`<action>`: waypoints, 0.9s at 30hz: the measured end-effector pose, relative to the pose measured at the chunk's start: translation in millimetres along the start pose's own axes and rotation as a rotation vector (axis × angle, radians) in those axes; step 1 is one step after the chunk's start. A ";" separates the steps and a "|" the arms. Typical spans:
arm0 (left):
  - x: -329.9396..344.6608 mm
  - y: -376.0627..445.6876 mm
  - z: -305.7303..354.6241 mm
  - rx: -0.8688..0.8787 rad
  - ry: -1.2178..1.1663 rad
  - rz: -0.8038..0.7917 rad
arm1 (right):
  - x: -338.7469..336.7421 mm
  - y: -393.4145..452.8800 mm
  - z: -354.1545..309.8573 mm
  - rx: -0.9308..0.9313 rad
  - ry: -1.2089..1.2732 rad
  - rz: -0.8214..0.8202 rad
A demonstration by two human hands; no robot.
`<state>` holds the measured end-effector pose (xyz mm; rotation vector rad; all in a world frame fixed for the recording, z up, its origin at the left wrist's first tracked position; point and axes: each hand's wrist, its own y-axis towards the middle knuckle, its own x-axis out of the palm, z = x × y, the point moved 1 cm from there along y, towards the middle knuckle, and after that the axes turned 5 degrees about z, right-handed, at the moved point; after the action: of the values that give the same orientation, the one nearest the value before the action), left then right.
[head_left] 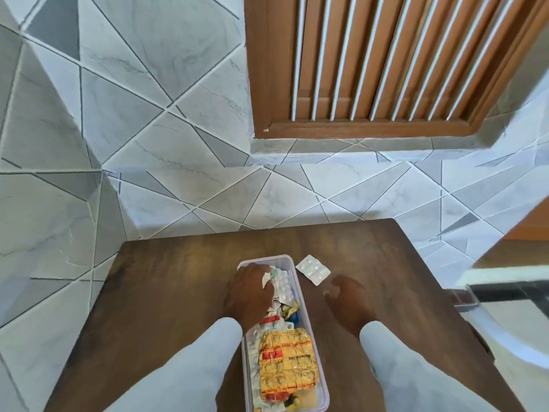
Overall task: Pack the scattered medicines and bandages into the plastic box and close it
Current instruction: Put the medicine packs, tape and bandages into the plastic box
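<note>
The plastic box lies lengthwise on the table, directly before me, its far end away from me. Blister strips sit in its far end, a large foil packet in its near end. My left hand is over the box's far left corner. One blister pack lies on the table just right of the far end. My right hand rests on the table, nearer me than that pack.

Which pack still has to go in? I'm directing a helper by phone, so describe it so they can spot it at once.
On the brown wooden table, find the long clear plastic box in the middle. Just beyond its far right corner, ahead of the right hand, a small silver-white blister pack lies flat on the bare wood. It is the only medicine outside the box; every other strip, including the gold foil one, is already inside.
</note>
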<state>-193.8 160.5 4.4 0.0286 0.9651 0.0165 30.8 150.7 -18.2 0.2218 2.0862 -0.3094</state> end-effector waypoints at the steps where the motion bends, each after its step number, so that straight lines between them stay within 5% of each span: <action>1: 3.5 9.2 10.6 0.000 -0.014 0.009 | -1.8 5.9 6.6 0.016 0.003 -0.010; 10: 77.3 86.5 80.0 -0.054 0.104 -0.131 | 5.6 83.4 8.1 0.037 -0.003 -0.219; 19: 131.6 93.6 102.8 -0.625 -0.418 -0.056 | 20.8 120.2 7.0 0.038 -0.011 -0.282; 27: 142.5 111.5 103.2 -0.675 -0.482 -0.070 | 18.6 135.1 30.7 0.071 0.346 -0.230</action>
<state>-28.1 274.1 -50.5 -0.5983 0.4410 0.2584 84.4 270.4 -66.8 0.0799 2.4512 -0.5133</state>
